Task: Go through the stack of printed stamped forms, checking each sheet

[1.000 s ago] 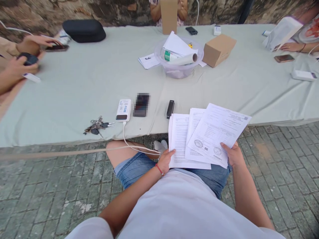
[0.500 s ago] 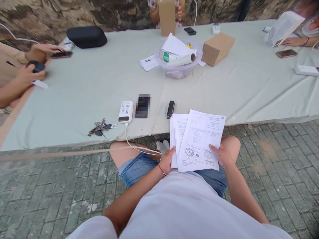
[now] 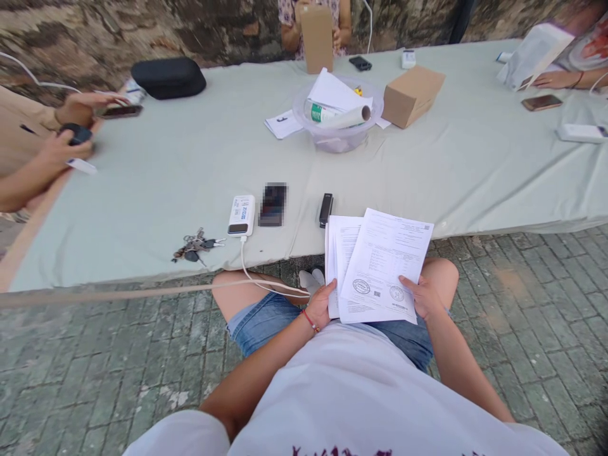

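Note:
Above my lap, my left hand (image 3: 321,305) grips the left edge of several printed sheets (image 3: 342,244), its thumb on top. My right hand (image 3: 425,297) pinches the lower right edge of the front printed sheet (image 3: 387,259), which bears round stamps and small text and overlaps the others. Fingers beneath the paper are hidden. Just beyond the sheets, a black stapler (image 3: 325,209) lies at the table's near edge. To its left are a phone with a blurred-out screen (image 3: 273,204) and a white power bank (image 3: 241,215) with a cable plugged in.
A bunch of keys (image 3: 196,245) lies near the table edge. Farther back stand a clear plastic basin (image 3: 338,140) holding papers and a roll, a cardboard box (image 3: 413,95) and a black case (image 3: 168,77). Other people's hands (image 3: 71,142) work around the cloth-covered table (image 3: 190,158).
The view has shifted slightly, so the table things sit a little differently in the picture. Both hands keep their hold on the sheets, and the front sheet has barely moved.

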Demonstrator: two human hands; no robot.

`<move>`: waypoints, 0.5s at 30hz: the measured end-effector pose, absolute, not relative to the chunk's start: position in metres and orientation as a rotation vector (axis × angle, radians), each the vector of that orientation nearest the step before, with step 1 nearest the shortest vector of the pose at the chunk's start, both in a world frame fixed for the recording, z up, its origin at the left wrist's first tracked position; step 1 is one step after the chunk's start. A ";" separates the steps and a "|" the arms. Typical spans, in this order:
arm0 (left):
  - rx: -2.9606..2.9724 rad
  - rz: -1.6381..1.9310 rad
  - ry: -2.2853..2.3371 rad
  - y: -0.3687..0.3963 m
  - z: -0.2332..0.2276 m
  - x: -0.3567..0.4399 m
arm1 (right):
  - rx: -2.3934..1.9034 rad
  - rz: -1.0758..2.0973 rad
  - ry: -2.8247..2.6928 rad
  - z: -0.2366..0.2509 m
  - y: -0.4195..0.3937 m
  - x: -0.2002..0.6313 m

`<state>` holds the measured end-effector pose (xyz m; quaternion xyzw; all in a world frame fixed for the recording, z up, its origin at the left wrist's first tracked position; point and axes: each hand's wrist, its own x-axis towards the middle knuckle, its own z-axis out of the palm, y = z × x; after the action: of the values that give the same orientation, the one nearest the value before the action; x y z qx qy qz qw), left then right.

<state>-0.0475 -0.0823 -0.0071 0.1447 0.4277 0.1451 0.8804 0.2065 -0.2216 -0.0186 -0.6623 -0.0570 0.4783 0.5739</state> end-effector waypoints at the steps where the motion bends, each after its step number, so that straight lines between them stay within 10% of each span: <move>1: 0.307 0.310 0.896 -0.082 -0.007 -0.047 | -1.549 1.120 -0.113 -0.018 -0.221 0.206; 15: 0.599 0.445 0.985 -0.087 0.000 -0.042 | -1.658 1.047 -0.202 -0.024 -0.221 0.202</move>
<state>-0.0417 -0.0868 -0.0003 0.2807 0.4616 0.2086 0.8152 0.2022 -0.2214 -0.0236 -0.7013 -0.0856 0.4428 0.5521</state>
